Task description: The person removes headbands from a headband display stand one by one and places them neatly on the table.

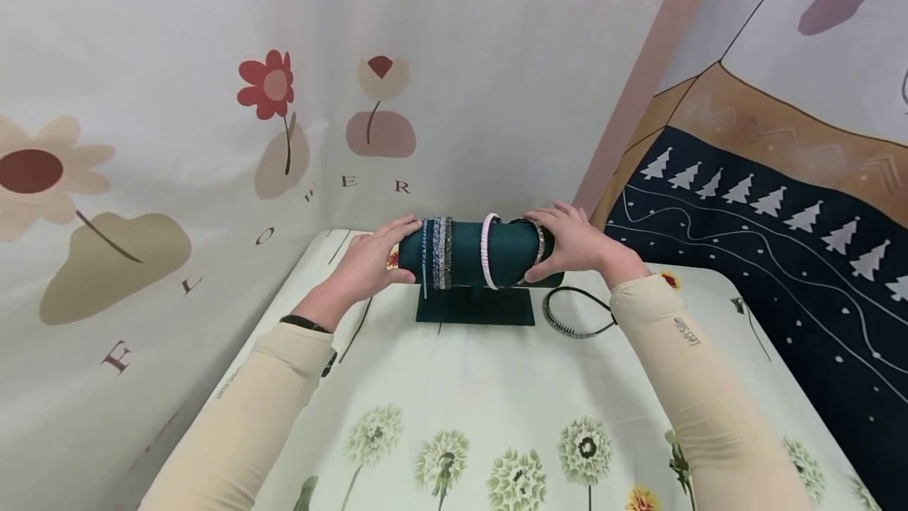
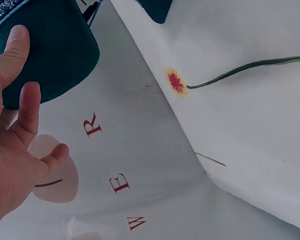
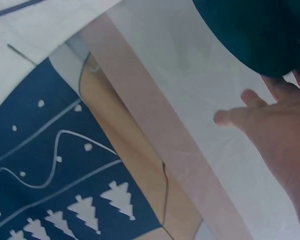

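A dark green velvet headband display stand (image 1: 464, 251) lies crosswise at the far side of the table, its thick roll on a flat base (image 1: 475, 307). My left hand (image 1: 369, 259) grips the roll's left end, thumb in front and fingers over the top; the thumb (image 2: 17, 50) lies along the fabric. The right hand (image 1: 571, 241) spans the right end, beside a sparkling headband (image 1: 541, 241). Around the roll sit a blue twisted headband (image 1: 425, 251), several glittery bands (image 1: 443, 252) and a pink headband (image 1: 485, 251). Right-hand fingers (image 3: 280, 90) go partly behind the roll.
A black toothed headband with a sparkling edge (image 1: 571, 333) lies on the table right of the base. The table's pale flowered cloth (image 1: 496, 385) extends toward me. Behind hangs a white printed curtain (image 1: 482, 61); a navy tree-patterned cloth (image 1: 766, 259) hangs at the right.
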A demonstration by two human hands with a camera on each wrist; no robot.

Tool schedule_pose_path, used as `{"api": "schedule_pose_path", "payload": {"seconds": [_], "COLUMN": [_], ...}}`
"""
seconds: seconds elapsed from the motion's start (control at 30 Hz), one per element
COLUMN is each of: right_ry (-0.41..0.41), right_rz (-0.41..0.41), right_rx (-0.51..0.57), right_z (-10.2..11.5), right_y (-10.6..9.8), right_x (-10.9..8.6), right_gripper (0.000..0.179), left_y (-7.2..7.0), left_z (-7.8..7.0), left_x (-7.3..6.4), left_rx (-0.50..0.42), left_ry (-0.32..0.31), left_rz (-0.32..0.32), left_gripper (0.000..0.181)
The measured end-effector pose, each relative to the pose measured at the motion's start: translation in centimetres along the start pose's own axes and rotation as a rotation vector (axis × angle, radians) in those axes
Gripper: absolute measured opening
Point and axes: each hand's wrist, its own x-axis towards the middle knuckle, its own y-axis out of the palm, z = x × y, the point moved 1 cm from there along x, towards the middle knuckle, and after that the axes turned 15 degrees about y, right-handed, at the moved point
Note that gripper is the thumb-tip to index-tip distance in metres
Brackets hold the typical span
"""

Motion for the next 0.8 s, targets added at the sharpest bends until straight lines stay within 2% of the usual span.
{"api": "schedule_pose_path", "payload": {"seconds": [0.1,0.23,0.33,0.47,0.57,0.8], "right_ry": [-0.007,-0.026,-0.030,-0.044,-0.064,-0.046], "right_rz": [0.017,-0.007,-0.008,0.051,0.099,0.153], "right_rx": [-0.038,-0.098,-0.077,-0.004,-0.007,-0.176], "right_z": [0.3,1.6,2.5,3.0,3.2,4.2], "right_y": [-0.6,-0.9,-0.7,-0.4,-0.5,-0.7], "right_x": [0.4,0.5,0.4,0.7,1.1,2.1], "right_gripper": [0.109,0.111,0.112,0.115,0.117,0.123], "left_y": [0.0,0.0,-0.1,-0.2,-0.2,-0.1], "left_z": [0.1,0.0,-0.1,0.0,0.0,0.1], "left_x": [0.0,0.0,0.0,0.1,0.1,0.1], "left_rx": [0.002,-0.006,-0.006,0.000,-0.004,-0.014], "left_ry": [0.002,-0.002,0.002,0.011,0.015,0.011], "left_rz": [-0.002,0.001,0.005,0.007,0.008,0.001], "left_gripper": [0.100,0.099,0.098,0.098,0.099,0.099]}}
